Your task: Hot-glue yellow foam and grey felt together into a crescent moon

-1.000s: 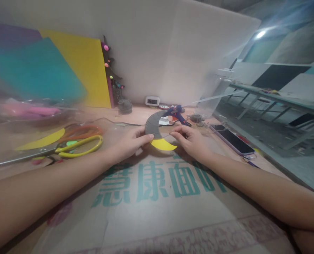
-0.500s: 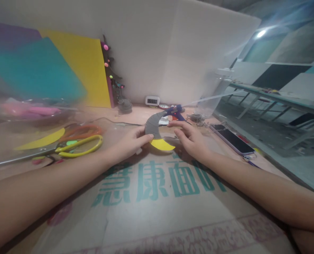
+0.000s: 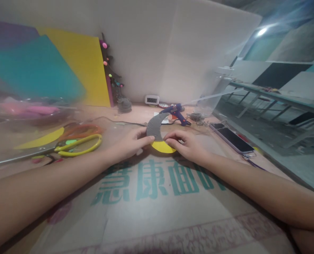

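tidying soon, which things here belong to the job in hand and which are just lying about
Likely belong:
grey-and-yellow crescent, in left hand, right hand at its yellow end
glue gun, perhaps
scissors, perhaps

Apparently lying about:
phone
clock

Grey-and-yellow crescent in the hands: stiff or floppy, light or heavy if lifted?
Probably light: the crescent looks thin and flat. Likely fairly stiff: its upper end, beyond the left hand, shows no visible sag. The yellow part by the right hand may flex more, since it looks like thin, bare sheet.
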{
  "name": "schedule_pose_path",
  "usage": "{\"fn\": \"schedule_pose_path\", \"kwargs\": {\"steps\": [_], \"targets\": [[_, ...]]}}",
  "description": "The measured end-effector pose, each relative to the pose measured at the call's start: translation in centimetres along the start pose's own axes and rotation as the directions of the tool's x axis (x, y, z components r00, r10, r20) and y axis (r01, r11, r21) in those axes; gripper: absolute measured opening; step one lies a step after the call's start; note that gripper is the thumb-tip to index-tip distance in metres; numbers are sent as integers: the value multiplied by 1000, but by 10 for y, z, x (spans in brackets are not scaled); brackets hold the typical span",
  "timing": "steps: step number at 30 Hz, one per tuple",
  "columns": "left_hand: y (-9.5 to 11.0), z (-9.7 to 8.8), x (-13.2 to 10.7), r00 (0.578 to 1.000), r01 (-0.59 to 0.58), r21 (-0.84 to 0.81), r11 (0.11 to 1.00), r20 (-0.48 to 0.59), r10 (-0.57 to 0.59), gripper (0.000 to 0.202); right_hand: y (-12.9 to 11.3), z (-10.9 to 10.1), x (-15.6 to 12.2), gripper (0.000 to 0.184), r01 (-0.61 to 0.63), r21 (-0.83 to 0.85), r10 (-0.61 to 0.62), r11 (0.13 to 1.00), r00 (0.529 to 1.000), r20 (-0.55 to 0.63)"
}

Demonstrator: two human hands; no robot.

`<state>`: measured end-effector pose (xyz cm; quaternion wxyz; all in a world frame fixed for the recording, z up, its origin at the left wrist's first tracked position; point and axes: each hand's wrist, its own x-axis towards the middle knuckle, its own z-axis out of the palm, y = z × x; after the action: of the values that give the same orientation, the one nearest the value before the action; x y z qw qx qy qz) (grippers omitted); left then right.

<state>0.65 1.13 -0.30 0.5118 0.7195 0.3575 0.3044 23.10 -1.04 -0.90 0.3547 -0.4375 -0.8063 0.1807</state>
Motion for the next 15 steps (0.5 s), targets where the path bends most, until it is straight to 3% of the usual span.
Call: {"fn": "schedule_pose_path", "kwargs": {"steps": [5, 15], "targets": [[0, -1, -1, 1000, 0, -11, 1000, 29, 1, 24, 1, 1, 2, 17, -48, 23, 48, 999, 998, -29], [-3, -2, 1, 998, -23, -23, 999, 50, 24, 26, 2, 0, 2, 20, -16, 16, 16, 1000, 1000, 14]]}}
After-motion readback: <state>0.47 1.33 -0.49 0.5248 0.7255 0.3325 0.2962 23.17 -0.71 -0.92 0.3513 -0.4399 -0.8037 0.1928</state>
